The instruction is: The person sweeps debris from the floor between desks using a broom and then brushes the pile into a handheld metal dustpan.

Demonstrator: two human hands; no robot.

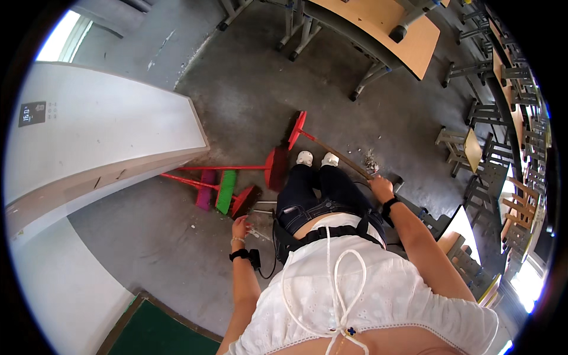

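Note:
My right hand [381, 188] grips the end of a wooden-handled broom [339, 155], whose red head [297, 129] rests on the floor beyond my shoes. A small pile of debris [371, 161] lies just past that hand. My left hand [241, 227] holds nothing, its fingers slightly apart, close to a red broom head with dark bristles [245, 202]. Beside it are a green-bristled broom [226, 191] and a purple-bristled broom [206, 191]. Another red broom [276, 169] with a long red handle lies between them and my legs.
A tall white appliance [106, 115] with a small display stands at the left. A wooden-topped desk [381, 26] is at the top, and several desks and stools [473, 150] fill the right side. A green board [155, 330] shows at the bottom left.

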